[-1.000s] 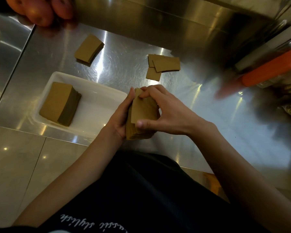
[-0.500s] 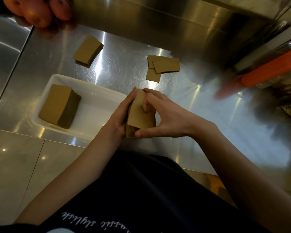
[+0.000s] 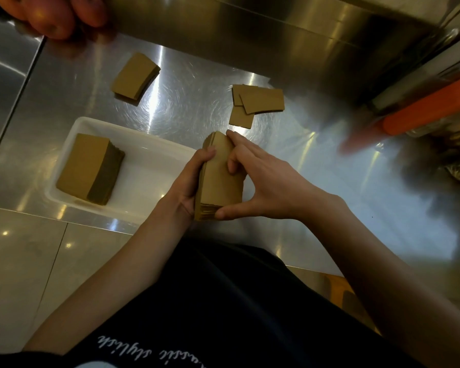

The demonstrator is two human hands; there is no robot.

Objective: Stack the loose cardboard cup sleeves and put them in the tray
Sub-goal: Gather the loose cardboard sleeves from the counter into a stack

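Note:
A thick stack of brown cardboard cup sleeves (image 3: 219,179) stands on edge just right of the white tray (image 3: 154,166), held between both hands. My left hand (image 3: 190,181) grips its left face. My right hand (image 3: 260,181) presses its right face, thumb at the bottom corner. Another tall stack of sleeves (image 3: 88,166) lies inside the tray's left half. A smaller stack (image 3: 134,75) rests on the steel counter behind the tray. A few loose sleeves (image 3: 255,103) lie overlapped farther right.
Red fruit (image 3: 56,14) sits at the far left corner. An orange-handled object (image 3: 430,110) and jars crowd the right edge. A steel backsplash (image 3: 276,35) rises behind the counter, whose front edge runs just below the tray.
The held stack has turned from tilted to more upright and longer along my view. My right fingers slid off its top onto its side face. The other stacks have not moved.

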